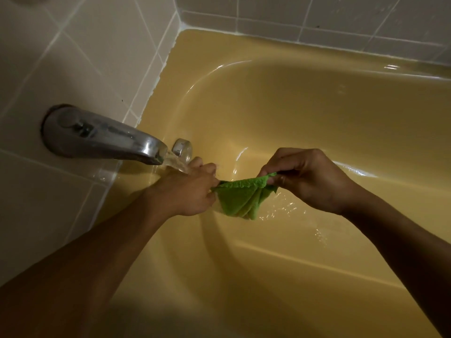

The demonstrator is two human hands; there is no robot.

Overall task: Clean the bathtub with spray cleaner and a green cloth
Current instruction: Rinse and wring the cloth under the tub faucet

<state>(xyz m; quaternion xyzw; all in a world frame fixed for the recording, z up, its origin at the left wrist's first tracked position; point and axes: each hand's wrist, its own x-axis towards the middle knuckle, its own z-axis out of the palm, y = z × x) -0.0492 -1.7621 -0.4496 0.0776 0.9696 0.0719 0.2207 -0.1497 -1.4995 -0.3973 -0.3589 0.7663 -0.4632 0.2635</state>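
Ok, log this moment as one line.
left hand: grips green cloth, under water stream | right hand: pinches cloth | tub spout: running | bathtub: wet

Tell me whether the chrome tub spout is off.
No, water streams from the chrome spout onto the left hand gripping the green cloth.

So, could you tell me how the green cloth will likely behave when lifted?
Probably floppy: the green cloth sags in folds between the left hand and right hand. Likely soft and easy to pinch, given its fuzzy pile. It hangs beside the running tub spout, so it may be wet and heavier.
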